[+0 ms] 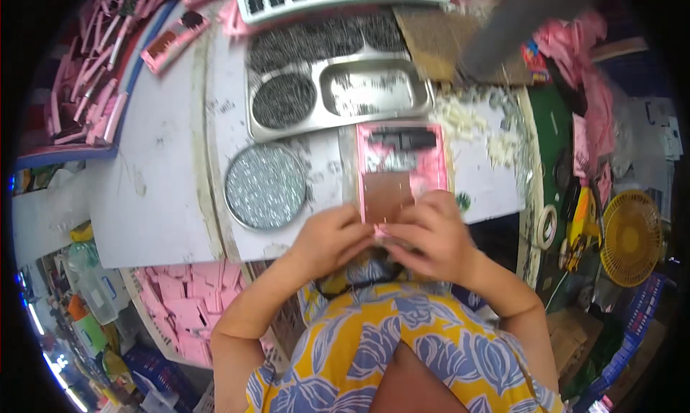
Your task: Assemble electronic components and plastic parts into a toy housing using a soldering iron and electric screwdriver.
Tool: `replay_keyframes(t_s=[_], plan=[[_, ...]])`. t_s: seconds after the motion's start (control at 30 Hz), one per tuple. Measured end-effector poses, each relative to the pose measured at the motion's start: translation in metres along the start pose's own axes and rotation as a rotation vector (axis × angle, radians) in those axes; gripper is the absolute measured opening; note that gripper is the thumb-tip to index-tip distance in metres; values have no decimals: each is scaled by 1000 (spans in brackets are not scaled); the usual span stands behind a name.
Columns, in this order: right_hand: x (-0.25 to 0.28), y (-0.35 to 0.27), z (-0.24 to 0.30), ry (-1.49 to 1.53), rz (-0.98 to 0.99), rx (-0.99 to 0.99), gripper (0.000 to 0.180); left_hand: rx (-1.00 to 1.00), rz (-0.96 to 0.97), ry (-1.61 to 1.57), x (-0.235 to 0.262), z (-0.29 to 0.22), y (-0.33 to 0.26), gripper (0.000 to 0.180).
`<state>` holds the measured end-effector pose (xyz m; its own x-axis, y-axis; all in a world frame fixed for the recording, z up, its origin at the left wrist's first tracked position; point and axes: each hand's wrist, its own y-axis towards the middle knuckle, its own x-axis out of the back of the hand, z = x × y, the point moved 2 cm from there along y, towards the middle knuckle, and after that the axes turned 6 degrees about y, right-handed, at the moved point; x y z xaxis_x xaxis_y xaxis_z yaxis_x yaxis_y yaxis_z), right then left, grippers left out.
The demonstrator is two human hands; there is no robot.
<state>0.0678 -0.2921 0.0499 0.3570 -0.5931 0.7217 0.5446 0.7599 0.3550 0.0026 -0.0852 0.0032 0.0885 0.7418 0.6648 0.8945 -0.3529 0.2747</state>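
Observation:
Close to my body, my left hand (328,239) and my right hand (436,235) meet with fingertips pinched together. Between them a bit of a small pink plastic part (379,230) shows; the fingers hide most of it. Right behind the fingertips lies a brown panel (387,192), at the near end of a shallow pink tray (440,160). Black parts (404,138) rest in the tray's far end, with shiny silvery pieces beside them. My right fingers overlap the tray's near right corner.
A round tin of silvery pins (265,186) stands left of the tray. Beyond sits a steel compartment tray (323,131) with dark pins. Pink parts fill a blue-edged bin (86,153) at far left and a crate (188,305) below. A blurred dark bar (528,29) hangs at upper right.

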Motion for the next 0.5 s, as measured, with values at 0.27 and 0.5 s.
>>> replay_keyframes(t_s=[0.27, 0.5], plan=[[178, 122, -254, 179, -271, -395, 13, -133, 58, 10, 1, 12, 12, 17], [89, 361, -214, -338, -1, 327, 21, -78, 74, -2, 5, 10, 9, 17]])
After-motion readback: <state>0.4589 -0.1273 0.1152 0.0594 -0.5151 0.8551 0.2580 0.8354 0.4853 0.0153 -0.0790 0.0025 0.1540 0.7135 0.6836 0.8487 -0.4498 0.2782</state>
